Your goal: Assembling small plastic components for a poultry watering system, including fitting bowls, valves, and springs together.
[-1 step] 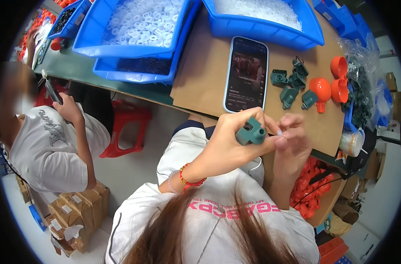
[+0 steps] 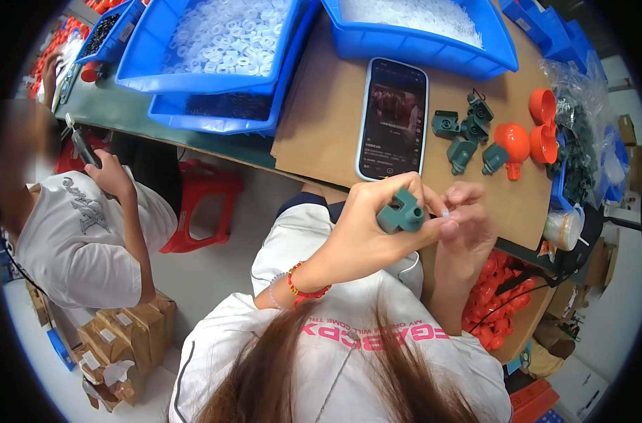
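My left hand (image 2: 363, 222) is closed around a dark green plastic part (image 2: 408, 217), a block with a notch and a round end with a hole. Just to its right, the thumb and fingers of my right hand (image 2: 469, 236) pinch a tiny translucent piece (image 2: 445, 212). Its exact shape is too small to make out. Both hands are close together at the table's near edge, in front of a phone (image 2: 394, 120) lying with its screen lit. More green parts (image 2: 462, 155) lie on the cardboard beyond my right hand, beside orange round plastic pieces (image 2: 512, 143).
Blue bins hold white washers (image 2: 225, 42) and small clear pieces (image 2: 412, 17). A clear bag of green parts (image 2: 582, 151) and a cup (image 2: 565, 229) are at the right. Orange pieces (image 2: 493, 303) fill a box below. A person (image 2: 88, 218) sits left, near a red stool (image 2: 208, 204).
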Tool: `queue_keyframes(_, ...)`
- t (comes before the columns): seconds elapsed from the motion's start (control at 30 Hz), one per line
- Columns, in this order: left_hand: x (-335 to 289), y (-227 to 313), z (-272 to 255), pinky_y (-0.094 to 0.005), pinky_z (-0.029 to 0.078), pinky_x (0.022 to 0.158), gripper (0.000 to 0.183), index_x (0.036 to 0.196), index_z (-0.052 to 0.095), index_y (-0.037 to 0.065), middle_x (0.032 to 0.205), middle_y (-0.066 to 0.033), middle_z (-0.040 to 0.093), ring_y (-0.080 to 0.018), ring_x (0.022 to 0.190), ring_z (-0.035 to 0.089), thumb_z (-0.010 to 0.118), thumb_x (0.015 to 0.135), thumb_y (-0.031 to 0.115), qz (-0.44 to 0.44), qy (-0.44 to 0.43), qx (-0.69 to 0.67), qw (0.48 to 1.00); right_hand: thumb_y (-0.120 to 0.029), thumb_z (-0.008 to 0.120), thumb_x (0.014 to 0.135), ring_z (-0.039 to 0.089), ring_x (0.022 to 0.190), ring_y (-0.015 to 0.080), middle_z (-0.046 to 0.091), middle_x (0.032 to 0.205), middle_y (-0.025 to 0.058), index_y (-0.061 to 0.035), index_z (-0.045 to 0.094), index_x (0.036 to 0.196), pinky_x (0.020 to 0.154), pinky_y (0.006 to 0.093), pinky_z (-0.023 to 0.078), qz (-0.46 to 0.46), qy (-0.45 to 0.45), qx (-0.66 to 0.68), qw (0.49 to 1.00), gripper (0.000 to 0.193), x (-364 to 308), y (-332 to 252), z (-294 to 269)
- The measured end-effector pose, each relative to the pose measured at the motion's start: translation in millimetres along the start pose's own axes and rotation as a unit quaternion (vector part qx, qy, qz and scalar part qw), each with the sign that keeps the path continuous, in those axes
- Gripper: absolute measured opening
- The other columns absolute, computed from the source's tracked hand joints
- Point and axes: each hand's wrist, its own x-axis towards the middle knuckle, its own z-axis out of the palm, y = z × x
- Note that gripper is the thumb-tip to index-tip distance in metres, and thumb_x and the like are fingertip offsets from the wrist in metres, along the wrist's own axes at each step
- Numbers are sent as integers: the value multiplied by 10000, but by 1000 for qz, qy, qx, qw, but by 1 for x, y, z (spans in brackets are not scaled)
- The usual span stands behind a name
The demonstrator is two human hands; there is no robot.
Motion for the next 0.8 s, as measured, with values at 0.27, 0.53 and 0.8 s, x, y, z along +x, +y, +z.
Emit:
queue_keyframes(0.27, 5, 3, -1, -211, 440, 598, 349, 622, 364, 71, 738, -126, 620, -87, 709, 553, 693, 683, -29, -29, -3, -32, 999, -81, 662, 720, 448, 953, 163, 449, 944, 40, -66, 594, 772, 864, 302, 348, 127, -34, 196, 972, 86, -4, 6, -5)
queue_keyframes(0.53, 7, 3, -2, -231, 486, 591, 385, 613, 340, 73, 737, -142, 619, -111, 725, 581, 701, 667, -49, -40, 7, -53, 998, -172, 671, 720, 433, 983, 172, 439, 924, 26, -82, 573, 764, 893, 326, 332, 185, -42, 286, 939, 141, -1, 6, -2)
queue_keyframes(0.8, 8, 7, -2, -235, 501, 603, 398, 610, 323, 79, 752, -163, 622, -126, 749, 597, 694, 669, -55, -54, 10, -32, 998, -189, 689, 725, 421, 969, 169, 428, 910, 20, -97, 571, 764, 883, 318, 330, 144, -22, 274, 951, 155, -2, 8, 3)
